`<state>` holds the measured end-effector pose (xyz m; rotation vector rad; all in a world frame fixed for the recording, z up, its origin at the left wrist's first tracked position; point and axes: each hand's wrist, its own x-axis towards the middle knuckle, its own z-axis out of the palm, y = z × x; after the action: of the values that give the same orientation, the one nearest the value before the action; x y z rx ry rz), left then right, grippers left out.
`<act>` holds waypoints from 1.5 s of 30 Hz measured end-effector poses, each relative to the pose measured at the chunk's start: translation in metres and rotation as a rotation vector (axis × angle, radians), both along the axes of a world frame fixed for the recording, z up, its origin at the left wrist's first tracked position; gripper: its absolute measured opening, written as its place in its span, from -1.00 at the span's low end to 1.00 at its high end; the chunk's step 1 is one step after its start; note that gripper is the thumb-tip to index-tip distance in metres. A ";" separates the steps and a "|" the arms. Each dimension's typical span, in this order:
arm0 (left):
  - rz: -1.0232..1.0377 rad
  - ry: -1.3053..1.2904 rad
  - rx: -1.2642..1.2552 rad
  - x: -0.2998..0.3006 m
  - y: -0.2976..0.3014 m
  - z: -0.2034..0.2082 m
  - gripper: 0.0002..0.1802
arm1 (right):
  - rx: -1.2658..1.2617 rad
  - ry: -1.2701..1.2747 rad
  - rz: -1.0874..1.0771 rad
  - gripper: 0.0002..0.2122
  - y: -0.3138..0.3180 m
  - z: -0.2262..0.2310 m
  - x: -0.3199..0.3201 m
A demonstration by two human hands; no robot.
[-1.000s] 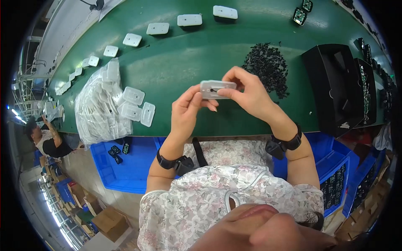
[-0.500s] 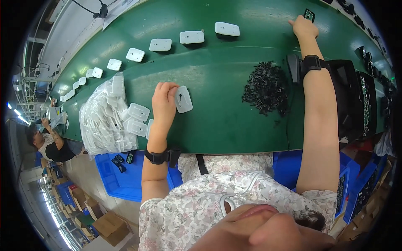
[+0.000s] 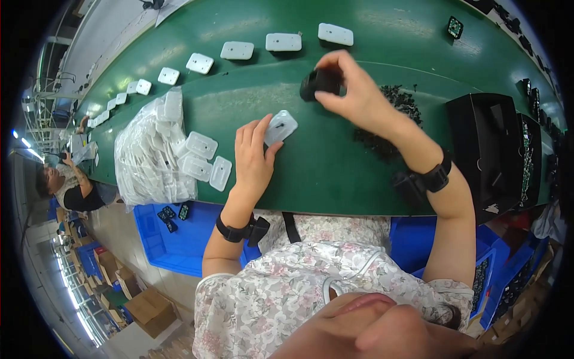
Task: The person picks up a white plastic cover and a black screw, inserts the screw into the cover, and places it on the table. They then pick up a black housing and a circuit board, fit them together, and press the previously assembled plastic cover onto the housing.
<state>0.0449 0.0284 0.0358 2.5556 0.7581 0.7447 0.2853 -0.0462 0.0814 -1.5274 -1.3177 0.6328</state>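
Observation:
My left hand (image 3: pixel 254 157) holds a translucent white plastic cover (image 3: pixel 282 127) by its edge, tilted just above or on the green table. A small dark mark shows in the cover's middle. Over the table to the right, my right hand (image 3: pixel 354 90) grips a black block-shaped housing (image 3: pixel 317 85) between thumb and fingers; part of it is hidden and slightly blurred. Left of my left hand lie several loose covers (image 3: pixel 220 173), beside a clear plastic bag (image 3: pixel 146 155) full of them. My right forearm partly hides a pile of small black parts (image 3: pixel 399 102).
White-topped units (image 3: pixel 283 42) stand in a curved row at the back. A black unit with a green board (image 3: pixel 455 27) is at the far right. An open black box (image 3: pixel 485 143) stands to the right. Blue bins (image 3: pixel 179 245) sit below the table edge; another person (image 3: pixel 72 185) is far left.
My right hand has come from the far right edge back to the middle and now carries the black housing. My left hand has turned the cover and shifted it right and slightly away.

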 end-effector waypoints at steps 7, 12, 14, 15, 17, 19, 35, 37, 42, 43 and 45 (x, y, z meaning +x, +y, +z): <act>-0.132 -0.084 -0.014 0.013 0.003 -0.010 -0.37 | -0.079 -0.602 -0.019 -0.69 -0.026 -0.015 0.000; -0.132 -0.182 -0.117 0.017 0.011 -0.017 -0.39 | -0.026 -0.563 -0.030 -0.67 -0.015 -0.013 -0.012; -0.126 -0.277 -0.199 0.013 0.013 -0.020 -0.40 | 0.021 -0.565 0.029 -0.67 -0.010 -0.010 -0.021; -0.105 -0.304 -0.225 0.009 0.014 -0.021 -0.40 | 0.067 -0.561 0.075 -0.67 -0.008 -0.009 -0.026; -0.075 -0.335 -0.251 0.005 0.016 -0.021 -0.40 | 0.074 -0.564 0.111 -0.67 -0.003 -0.012 -0.032; -0.147 -0.295 -0.173 0.003 0.016 -0.020 -0.40 | 0.067 -0.619 0.162 -0.67 0.000 -0.015 -0.035; -0.129 -0.002 0.220 0.003 0.006 -0.018 -0.50 | 0.121 -0.872 0.115 -0.63 -0.016 -0.030 -0.055; -0.117 0.010 0.285 0.005 0.003 -0.018 -0.47 | 0.090 -0.936 0.049 -0.62 -0.020 -0.032 -0.060; -0.070 0.019 0.366 0.024 -0.002 -0.021 -0.52 | -0.048 -0.373 0.117 -0.62 -0.006 -0.028 -0.031; -0.042 0.063 0.360 0.027 -0.002 -0.019 -0.51 | -0.218 0.030 0.117 -0.61 -0.003 -0.023 -0.026; -0.044 -0.025 0.299 0.034 0.006 -0.014 -0.58 | -0.242 0.107 0.095 -0.62 0.003 -0.018 -0.023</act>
<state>0.0788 0.0340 0.0220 2.8097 0.6205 0.9357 0.2618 -0.0429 0.0638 -1.6054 -1.2726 0.9506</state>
